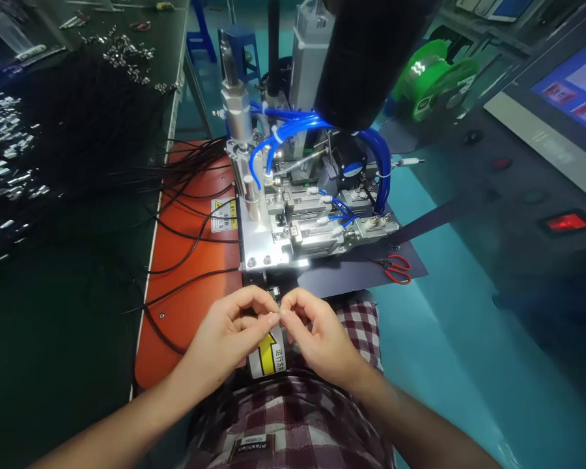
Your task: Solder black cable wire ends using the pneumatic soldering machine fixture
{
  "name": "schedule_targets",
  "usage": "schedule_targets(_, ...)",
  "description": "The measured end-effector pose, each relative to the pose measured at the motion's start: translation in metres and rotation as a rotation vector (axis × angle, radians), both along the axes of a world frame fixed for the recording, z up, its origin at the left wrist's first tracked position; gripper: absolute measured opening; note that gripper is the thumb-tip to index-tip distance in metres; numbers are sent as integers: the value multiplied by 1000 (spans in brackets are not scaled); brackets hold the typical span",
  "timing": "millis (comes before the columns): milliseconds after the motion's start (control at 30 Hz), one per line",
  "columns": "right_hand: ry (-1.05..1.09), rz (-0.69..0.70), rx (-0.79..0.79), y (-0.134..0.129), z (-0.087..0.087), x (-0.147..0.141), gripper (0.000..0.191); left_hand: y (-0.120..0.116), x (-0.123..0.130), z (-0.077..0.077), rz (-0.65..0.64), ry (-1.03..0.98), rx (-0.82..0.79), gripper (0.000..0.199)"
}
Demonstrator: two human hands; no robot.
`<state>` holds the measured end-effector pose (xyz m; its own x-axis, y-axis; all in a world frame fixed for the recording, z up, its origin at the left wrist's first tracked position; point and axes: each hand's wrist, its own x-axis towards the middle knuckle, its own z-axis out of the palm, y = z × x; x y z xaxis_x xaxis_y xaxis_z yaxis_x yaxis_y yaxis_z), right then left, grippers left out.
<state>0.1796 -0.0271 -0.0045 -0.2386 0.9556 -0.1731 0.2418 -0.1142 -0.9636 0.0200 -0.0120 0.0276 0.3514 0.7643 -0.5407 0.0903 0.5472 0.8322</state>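
Note:
My left hand point(237, 329) and my right hand point(317, 329) meet fingertip to fingertip just in front of my lap. Both are closed in a pinch, and whatever lies between the fingertips is too small to make out. Right behind them stands a metal machine point(268, 244) with cylinders and blue air tubes point(293, 127). A small metal part point(275, 291) shows at the machine's front edge, close above my fingers. Below the hands is a white label with a yellow arrow point(267, 355). Black cables point(195, 283) run from the machine's left side across an orange plate point(185, 312).
Red-handled scissors point(398, 268) lie on the dark base plate at right. A big heap of black cables point(102, 98) covers the left table, with shiny metal connectors point(122, 52) on it. A green spool point(430, 78) and a control panel with a red switch point(566, 223) stand right.

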Motion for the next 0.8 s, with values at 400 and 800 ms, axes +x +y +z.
schedule_targets(400, 77, -24, -120, 14, -3, 5, 15, 4, -10, -5, -109, 279, 313, 13)
schedule_targets(800, 158, -24, -257, 37, -21, 8, 16, 12, -25, -30, -341, 592, 994, 31)
